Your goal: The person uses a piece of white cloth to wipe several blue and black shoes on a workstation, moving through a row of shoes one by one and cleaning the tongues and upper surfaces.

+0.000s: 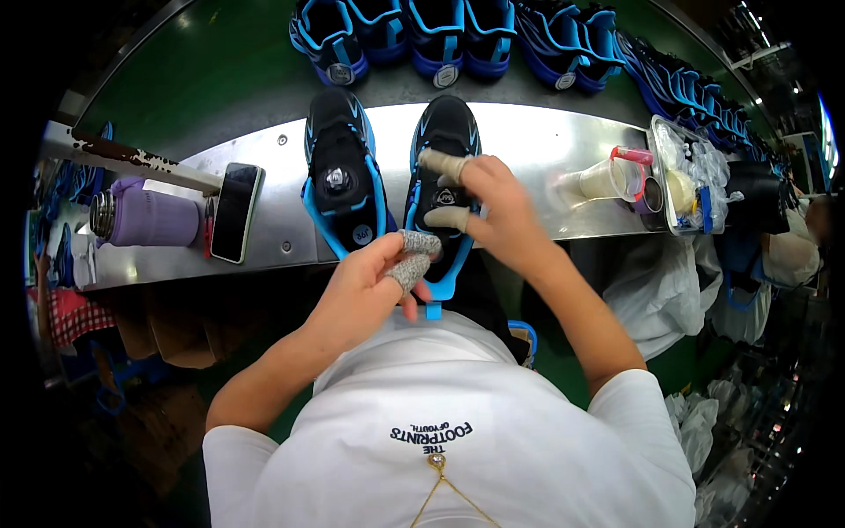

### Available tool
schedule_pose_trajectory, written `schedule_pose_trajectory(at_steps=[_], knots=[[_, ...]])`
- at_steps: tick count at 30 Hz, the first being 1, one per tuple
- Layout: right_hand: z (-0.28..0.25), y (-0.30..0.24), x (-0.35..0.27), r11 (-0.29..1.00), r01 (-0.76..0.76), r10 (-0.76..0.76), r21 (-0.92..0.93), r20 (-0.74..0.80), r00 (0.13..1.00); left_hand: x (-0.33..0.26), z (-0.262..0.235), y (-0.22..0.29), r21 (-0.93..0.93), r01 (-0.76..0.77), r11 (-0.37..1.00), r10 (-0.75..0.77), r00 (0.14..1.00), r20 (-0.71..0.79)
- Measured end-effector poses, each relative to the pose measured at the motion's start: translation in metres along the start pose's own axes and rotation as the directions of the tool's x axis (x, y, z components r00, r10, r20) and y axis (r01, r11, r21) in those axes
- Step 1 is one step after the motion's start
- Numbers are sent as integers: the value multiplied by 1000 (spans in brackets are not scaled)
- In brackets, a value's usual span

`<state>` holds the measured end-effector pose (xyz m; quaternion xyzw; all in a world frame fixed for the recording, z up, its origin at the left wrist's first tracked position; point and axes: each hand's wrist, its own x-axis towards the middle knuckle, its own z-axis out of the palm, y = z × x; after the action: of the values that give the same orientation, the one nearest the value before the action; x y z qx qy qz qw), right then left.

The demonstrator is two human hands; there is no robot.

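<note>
Two black sneakers with blue collars stand side by side on the metal bench edge, toes away from me. On the right sneaker [446, 128], my right hand [502, 211] reaches in from the right. Its beige-covered index finger and thumb are spread apart over the tongue, either side of a round dial [444, 200]. My left hand [361, 286], with grey knit covers on two fingers, is curled at this sneaker's collar; its fingertips are partly hidden. The left sneaker [336, 114] stands untouched, its tongue dial and a round sticker inside showing.
A row of similar sneakers [437, 40] lines the green surface behind. On the left lie a phone [236, 211] and a purple bottle [154, 217]. At right, a translucent cup [607, 182] lies beside a clear plastic tray [673, 141] holding bags.
</note>
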<state>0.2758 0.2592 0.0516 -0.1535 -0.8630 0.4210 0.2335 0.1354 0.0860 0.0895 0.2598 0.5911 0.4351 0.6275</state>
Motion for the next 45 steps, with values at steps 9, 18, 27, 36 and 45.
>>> schedule_pose_trajectory(at_steps=[9,18,27,36,45], knots=[[2,-5,-4,994,-60,72,-94,132,989,12,19,-1,-507,157,848,-199,980,-29],[24,51,39,888,-310,304,340,73,950,52,35,-33,212,-22,977,79,961,-266],[-30,35,21,943,-239,139,232,378,915,38,22,-18,-336,41,941,-84,990,-114],[-25,32,18,964,-34,-69,263,372,926,38,30,-19,-430,39,902,-97,989,-114],[-20,16,4,980,-161,132,118,222,966,37,28,-20,-421,40,906,-95,989,-110]])
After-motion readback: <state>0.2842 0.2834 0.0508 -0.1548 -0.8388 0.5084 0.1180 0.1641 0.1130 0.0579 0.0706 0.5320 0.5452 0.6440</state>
